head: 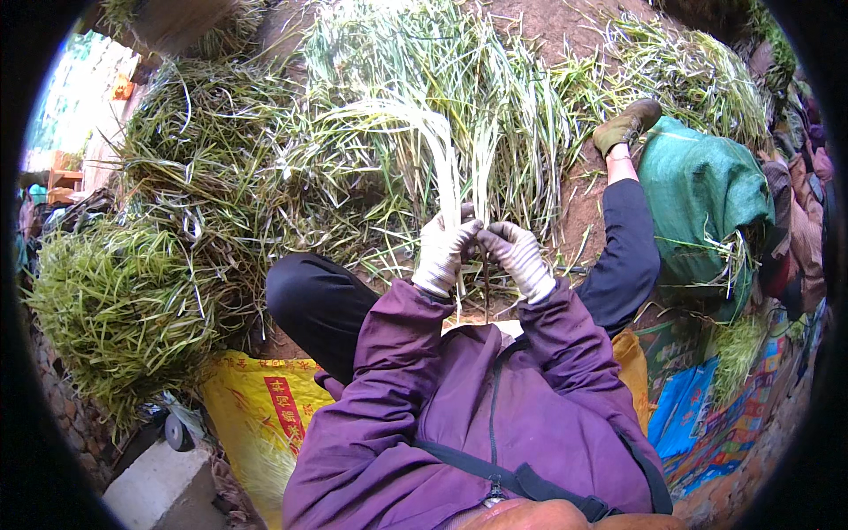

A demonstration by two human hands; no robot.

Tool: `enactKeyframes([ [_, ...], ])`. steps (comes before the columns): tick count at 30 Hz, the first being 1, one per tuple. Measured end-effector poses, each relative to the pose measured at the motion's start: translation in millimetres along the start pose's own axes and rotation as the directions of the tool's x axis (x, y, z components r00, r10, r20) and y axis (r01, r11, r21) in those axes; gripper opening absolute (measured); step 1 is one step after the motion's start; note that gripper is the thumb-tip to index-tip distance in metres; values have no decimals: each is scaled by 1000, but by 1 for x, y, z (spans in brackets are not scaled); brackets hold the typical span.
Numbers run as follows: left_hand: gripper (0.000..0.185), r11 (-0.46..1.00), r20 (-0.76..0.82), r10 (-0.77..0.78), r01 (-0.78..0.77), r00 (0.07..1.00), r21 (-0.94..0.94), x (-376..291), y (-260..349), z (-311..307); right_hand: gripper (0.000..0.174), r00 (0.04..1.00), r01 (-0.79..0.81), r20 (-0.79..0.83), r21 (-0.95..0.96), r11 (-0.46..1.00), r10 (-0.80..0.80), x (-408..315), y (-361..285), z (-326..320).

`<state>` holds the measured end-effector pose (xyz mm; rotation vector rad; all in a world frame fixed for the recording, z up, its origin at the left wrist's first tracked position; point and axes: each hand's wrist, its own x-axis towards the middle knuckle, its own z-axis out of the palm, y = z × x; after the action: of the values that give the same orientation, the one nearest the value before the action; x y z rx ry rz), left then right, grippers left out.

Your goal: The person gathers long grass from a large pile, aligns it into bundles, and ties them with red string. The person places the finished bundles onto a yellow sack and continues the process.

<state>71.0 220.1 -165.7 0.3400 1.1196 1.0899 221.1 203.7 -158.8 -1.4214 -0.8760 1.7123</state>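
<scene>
My left hand (446, 248), in a striped whitish work glove, is closed around a bundle of pale grass stalks (448, 179) whose tops bend over to the left. Close beside it, my right hand (515, 255), gloved alike, pinches a thinner bunch of stalks (481, 175) between thumb and fingers. The fingertips of both hands nearly meet in front of my chest. A thin dark strand (487, 285) hangs below the right fingers. Beyond the hands lies a wide spread of long green grass (424, 59) on the soil.
Heaped grass (126, 305) stands at the left, with more grass (695, 73) at the upper right. A green woven sack (702, 192) lies beside my outstretched foot. Yellow printed sacking (252, 397) and a concrete block (159, 480) are at the lower left; colourful sheeting (729, 430) is at the lower right.
</scene>
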Motion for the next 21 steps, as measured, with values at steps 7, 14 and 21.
enactKeyframes([
  [7, 43, 992, 60, 13, -5, 998, -124, -2, 5, 2, 11, 962, 182, -240, 217, 959, -129, -11, 8, 23],
  [14, 42, 982, -32, 71, -76, 997, -173, -6, 23, 1, 29, 995, 101, 84, -912, 398, -60, 8, 64, -33],
  [21, 34, 984, -85, 152, -159, 985, -77, -7, 29, -1, 26, 993, -10, -36, -975, 220, -115, 3, 38, -58],
])
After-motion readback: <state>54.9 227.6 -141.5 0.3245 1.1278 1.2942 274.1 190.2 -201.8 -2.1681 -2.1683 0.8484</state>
